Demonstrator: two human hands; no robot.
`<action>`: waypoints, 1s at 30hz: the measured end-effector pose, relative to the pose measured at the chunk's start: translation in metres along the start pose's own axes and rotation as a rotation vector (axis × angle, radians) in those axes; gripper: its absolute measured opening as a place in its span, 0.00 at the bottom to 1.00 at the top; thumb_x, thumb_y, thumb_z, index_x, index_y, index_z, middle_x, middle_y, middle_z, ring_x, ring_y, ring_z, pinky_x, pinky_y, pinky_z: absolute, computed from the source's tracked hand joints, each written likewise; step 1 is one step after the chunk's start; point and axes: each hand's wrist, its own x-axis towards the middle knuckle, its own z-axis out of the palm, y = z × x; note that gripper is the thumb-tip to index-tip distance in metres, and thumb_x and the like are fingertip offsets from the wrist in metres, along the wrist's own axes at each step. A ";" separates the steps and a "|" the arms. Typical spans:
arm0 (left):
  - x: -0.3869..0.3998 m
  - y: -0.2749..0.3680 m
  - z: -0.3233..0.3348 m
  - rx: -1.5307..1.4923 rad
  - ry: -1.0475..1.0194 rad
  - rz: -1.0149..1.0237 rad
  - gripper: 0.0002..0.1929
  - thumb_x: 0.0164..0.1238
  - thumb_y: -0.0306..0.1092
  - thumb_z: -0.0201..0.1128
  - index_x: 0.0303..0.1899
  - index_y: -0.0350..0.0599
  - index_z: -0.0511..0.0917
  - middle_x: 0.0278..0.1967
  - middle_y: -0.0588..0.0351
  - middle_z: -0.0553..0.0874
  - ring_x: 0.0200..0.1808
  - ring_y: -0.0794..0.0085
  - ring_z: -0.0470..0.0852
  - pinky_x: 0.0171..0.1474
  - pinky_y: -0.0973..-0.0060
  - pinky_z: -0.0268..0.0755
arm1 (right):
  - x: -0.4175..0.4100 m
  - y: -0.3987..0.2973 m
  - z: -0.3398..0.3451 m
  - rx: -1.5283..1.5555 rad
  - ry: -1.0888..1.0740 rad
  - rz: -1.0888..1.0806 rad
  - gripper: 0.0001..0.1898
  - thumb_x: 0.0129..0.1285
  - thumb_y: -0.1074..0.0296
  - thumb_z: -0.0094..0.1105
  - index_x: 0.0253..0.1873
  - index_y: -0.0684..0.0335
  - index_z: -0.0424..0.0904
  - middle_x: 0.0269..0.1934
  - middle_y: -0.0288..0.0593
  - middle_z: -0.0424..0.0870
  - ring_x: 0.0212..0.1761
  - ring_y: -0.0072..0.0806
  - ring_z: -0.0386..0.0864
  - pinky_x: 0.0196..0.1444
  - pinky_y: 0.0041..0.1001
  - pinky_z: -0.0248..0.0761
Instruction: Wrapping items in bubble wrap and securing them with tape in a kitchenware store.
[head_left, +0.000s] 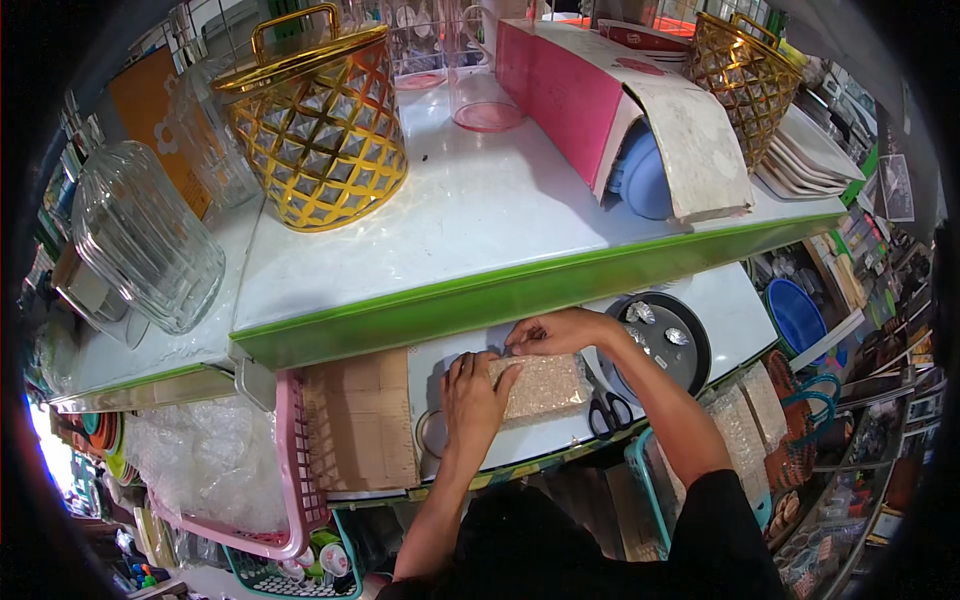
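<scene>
A box-shaped package in bubble wrap (541, 388) lies on the white lower shelf (739, 311) before me. My left hand (478, 394) grips its left end, thumb on top and fingers over the far side. Just past the package's far edge, my right hand (561, 331) has its fingertips bent together; whatever may be between them is too small to make out. Scissors with black handles (609, 414) lie against the package's right end, their blades partly hidden. Beside my left wrist shows part of a tape roll (430, 433).
Behind the right forearm sits a dark round pan (686, 360) holding several foil-like pieces (676, 336). A green-edged upper shelf (480, 289) overhangs the work, bearing a gold-patterned canister (319, 142), a glass jar (150, 240) and a pink box (559, 105). Cardboard (360, 420) and a pink basket (292, 465) stand left.
</scene>
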 end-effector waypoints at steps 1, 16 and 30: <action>0.000 0.000 0.000 -0.003 -0.002 0.002 0.20 0.66 0.51 0.66 0.45 0.41 0.81 0.41 0.45 0.85 0.51 0.52 0.80 0.53 0.55 0.68 | -0.003 0.002 0.001 0.004 0.025 0.051 0.21 0.68 0.50 0.61 0.51 0.64 0.86 0.42 0.52 0.88 0.43 0.42 0.84 0.52 0.32 0.75; 0.005 -0.002 -0.006 -0.073 -0.074 -0.082 0.20 0.64 0.48 0.68 0.45 0.39 0.81 0.42 0.43 0.87 0.50 0.47 0.81 0.54 0.54 0.71 | -0.062 -0.055 0.043 -0.500 0.192 0.117 0.53 0.37 0.46 0.82 0.70 0.60 0.67 0.58 0.55 0.79 0.64 0.49 0.74 0.66 0.40 0.68; -0.086 0.014 0.002 -0.553 0.126 -0.019 0.35 0.64 0.25 0.65 0.72 0.42 0.58 0.74 0.38 0.51 0.77 0.45 0.52 0.75 0.53 0.48 | -0.071 -0.042 0.042 -0.007 0.335 0.354 0.55 0.46 0.33 0.71 0.77 0.54 0.60 0.56 0.61 0.81 0.56 0.50 0.81 0.60 0.36 0.71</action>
